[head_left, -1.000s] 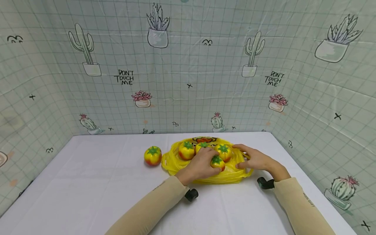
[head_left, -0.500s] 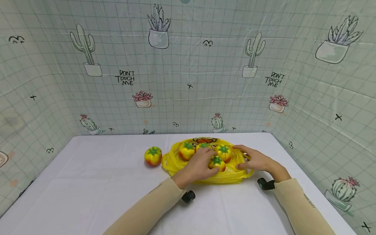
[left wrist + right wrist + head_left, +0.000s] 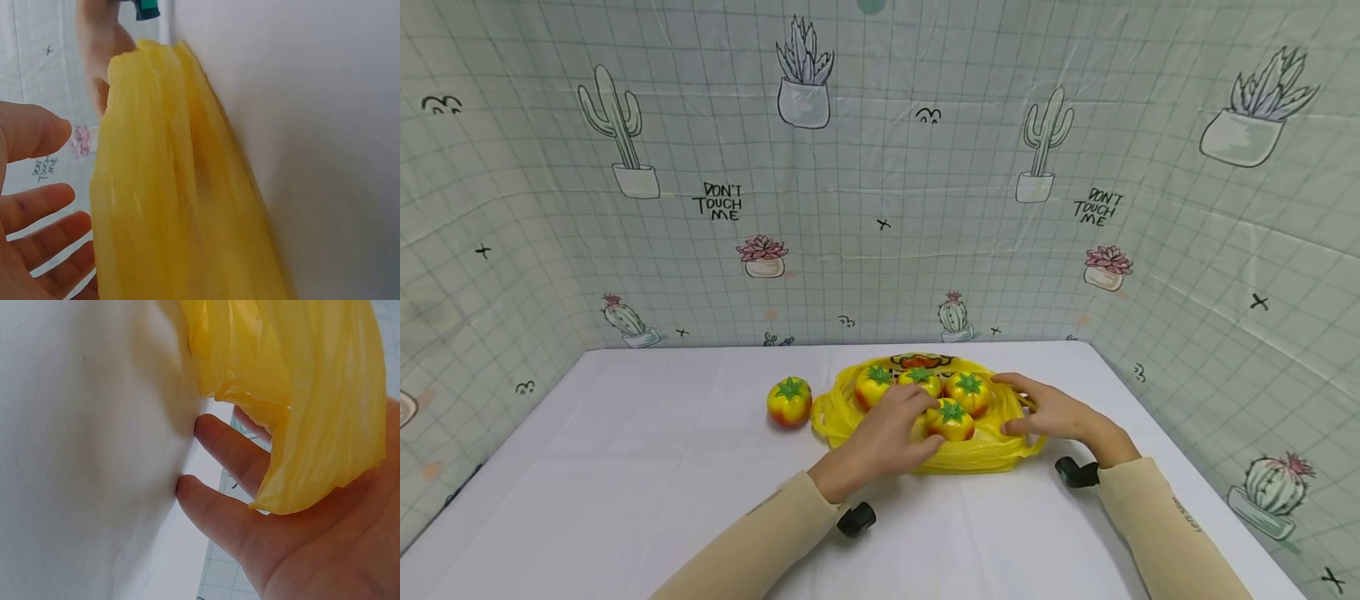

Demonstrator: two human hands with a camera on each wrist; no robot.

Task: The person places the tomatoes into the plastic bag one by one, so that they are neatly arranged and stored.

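In the head view, a yellow plastic bag (image 3: pixel 981 456) lies spread on the table with several round toy fruits in it, yellow turning red below, with green leafy tops. Beside the front toy fruit (image 3: pixel 951 421) is my left hand (image 3: pixel 887 437), its thumb and fingers apart. Left wrist view: those loose fingers (image 3: pixel 44 200) sit beside the bag's folded side. My right hand (image 3: pixel 1056 412) is at the bag's right edge, thumb spread from the fingers. In the right wrist view, a flap of the bag (image 3: pixel 325 425) hangs over that palm, and fingertips (image 3: pixel 187 484) reach the tabletop.
One more toy fruit (image 3: pixel 789 402) sits on the white table (image 3: pixel 625 467) left of the bag. Patterned cloth walls (image 3: pixel 865 208) stand behind and at both sides. A black wrist camera (image 3: pixel 856 519) shows under the left sleeve, another (image 3: pixel 1075 472) under the right.
My left hand has come away from the front toy fruit, moving left and toward the body, its grasp opening. That fruit now shows fully. The right hand stays at the bag's edge.
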